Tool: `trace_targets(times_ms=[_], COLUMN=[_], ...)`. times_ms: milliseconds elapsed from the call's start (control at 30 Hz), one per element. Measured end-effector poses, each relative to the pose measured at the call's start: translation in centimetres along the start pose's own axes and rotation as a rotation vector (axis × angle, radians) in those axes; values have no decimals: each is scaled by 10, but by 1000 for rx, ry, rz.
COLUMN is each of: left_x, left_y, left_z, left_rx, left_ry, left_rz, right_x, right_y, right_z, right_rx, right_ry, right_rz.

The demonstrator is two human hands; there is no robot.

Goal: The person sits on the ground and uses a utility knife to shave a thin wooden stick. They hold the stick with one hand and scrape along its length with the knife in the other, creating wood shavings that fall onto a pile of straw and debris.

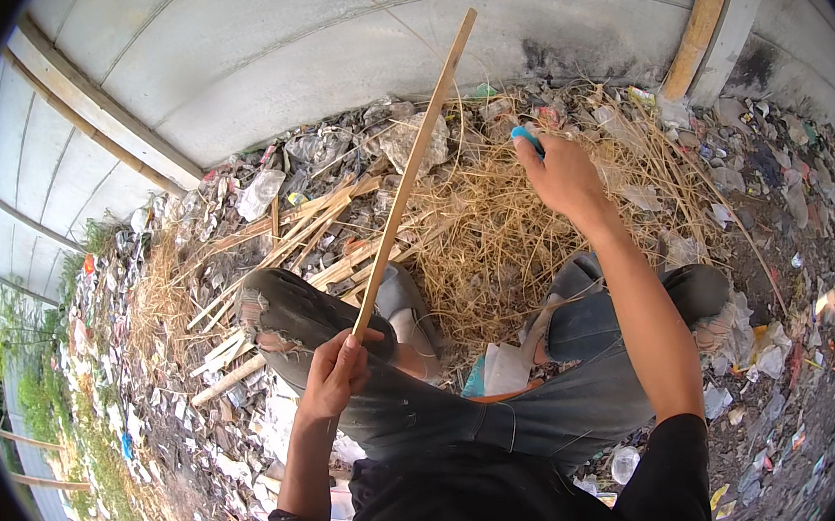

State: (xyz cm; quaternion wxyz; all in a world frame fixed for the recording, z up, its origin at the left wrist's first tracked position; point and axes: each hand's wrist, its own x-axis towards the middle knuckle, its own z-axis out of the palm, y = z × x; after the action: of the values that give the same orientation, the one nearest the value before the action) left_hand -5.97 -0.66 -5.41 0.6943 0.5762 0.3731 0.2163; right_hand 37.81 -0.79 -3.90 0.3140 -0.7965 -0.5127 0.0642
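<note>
My left hand [333,373] is closed around the lower end of a long, flat bamboo strip [415,160], in front of my left knee. The strip stands up and leans slightly right toward its far end. Farther off, my right hand [564,182] grips a tool with a bright blue handle [527,138]; its working end cannot be made out. That hand is to the right of the strip and apart from it, above a heap of thin bamboo shavings [499,248]. Several split bamboo pieces [309,235] lie to the left of the shavings.
My bent legs [413,411] and sandalled feet frame the shavings. A grey panel wall [286,57] rises behind the heap, with an upright bamboo post [694,46] at the far right. Plastic scraps and litter [758,374] cover the ground. A clear cup [625,464] lies near my right thigh.
</note>
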Motion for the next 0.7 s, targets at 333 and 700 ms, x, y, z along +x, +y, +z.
trace_targets(times_ms=[333,700], left_x=[46,54], left_y=[12,62], left_z=[38,44], left_rx=[348,771], left_ry=[-23,54], left_rz=[166,280], right_x=[-131,-61], right_y=[-114,-79], right_z=[51,39], right_rx=[183,46], right_ry=[-339,-2], right_rz=[-358,-257])
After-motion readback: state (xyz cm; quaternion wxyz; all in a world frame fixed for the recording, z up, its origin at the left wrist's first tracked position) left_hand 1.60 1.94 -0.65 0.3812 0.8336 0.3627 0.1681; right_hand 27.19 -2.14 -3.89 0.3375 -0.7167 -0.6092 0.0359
